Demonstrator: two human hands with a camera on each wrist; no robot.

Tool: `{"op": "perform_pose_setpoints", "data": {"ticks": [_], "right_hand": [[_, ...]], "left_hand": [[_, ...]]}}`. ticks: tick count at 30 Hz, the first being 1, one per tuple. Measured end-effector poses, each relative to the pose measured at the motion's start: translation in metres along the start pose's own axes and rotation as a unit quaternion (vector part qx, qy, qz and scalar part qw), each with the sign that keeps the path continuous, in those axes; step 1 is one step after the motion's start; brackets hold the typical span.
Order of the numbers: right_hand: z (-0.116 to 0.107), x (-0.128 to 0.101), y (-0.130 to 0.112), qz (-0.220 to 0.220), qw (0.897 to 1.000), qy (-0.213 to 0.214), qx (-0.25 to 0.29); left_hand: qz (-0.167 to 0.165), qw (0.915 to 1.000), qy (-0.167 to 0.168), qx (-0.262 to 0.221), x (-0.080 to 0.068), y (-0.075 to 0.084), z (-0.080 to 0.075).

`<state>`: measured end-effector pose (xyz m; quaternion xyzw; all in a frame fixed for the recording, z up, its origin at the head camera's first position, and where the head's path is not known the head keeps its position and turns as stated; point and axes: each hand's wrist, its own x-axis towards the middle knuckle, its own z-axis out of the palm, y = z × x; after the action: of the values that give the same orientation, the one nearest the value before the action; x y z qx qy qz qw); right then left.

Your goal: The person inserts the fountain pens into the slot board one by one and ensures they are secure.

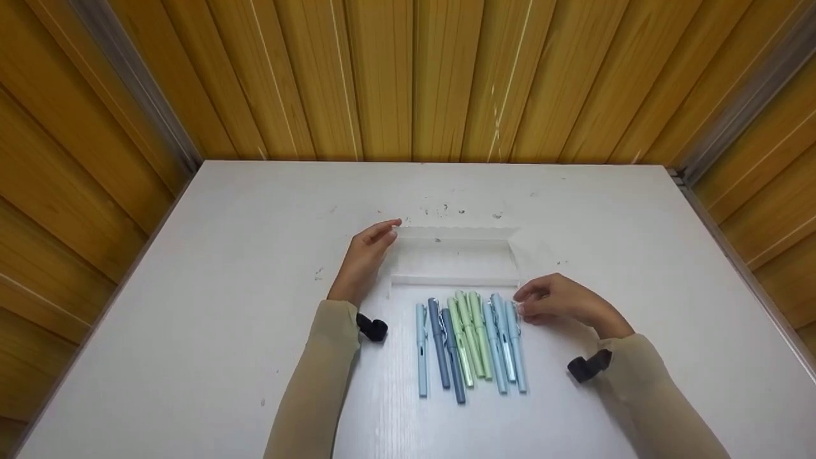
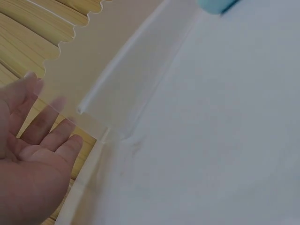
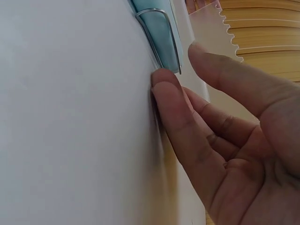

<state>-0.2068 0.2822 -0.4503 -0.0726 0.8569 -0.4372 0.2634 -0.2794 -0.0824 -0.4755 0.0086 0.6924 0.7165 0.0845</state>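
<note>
A clear plastic stand point(image 1: 456, 280) with a scalloped edge sits mid-table. My left hand point(image 1: 366, 258) pinches its left end; in the left wrist view some fingertips show through the clear panel point(image 2: 101, 47). In front of the stand several capped pens lie side by side: one light blue pen point(image 1: 422, 357), two dark blue pens point(image 1: 440, 347), three green pens point(image 1: 468, 341) and three more light blue pens point(image 1: 503, 344). My right hand point(image 1: 567, 303) is at the cap end of the rightmost pen point(image 3: 161, 33), fingertips against it and the thumb held apart.
The white table point(image 1: 223, 319) carries small dark marks beyond the stand. Yellow wood-look walls point(image 1: 440, 83) enclose its back and sides. A small black camera is strapped at each sleeve cuff, the left one point(image 1: 373, 328) close to the leftmost pen.
</note>
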Motion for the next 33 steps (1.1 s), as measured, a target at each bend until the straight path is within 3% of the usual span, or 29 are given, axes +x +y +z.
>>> {"op": "perform_pose_setpoints", "data": {"ticks": [4,11,17,24,33], "right_hand": [[0.002,0.001,0.0,-0.007,1.0,0.0,-0.012],[0.005,0.003,-0.002,-0.014,0.999,0.0,-0.028],[0.006,0.005,-0.005,-0.013,0.999,0.003,-0.053],[0.007,0.006,-0.011,-0.029,0.997,0.004,-0.075],[0.012,0.008,-0.017,-0.008,0.995,0.013,-0.103]], "left_hand": [[0.005,0.9997,0.016,0.017,-0.001,0.001,0.002],[0.043,0.9987,0.028,0.007,-0.001,0.002,0.005],[0.042,0.9973,0.052,0.03,0.002,0.003,0.009],[0.062,0.9968,0.044,0.025,0.002,0.003,0.01],[0.075,0.9948,0.058,0.038,0.002,0.005,0.011]]}}
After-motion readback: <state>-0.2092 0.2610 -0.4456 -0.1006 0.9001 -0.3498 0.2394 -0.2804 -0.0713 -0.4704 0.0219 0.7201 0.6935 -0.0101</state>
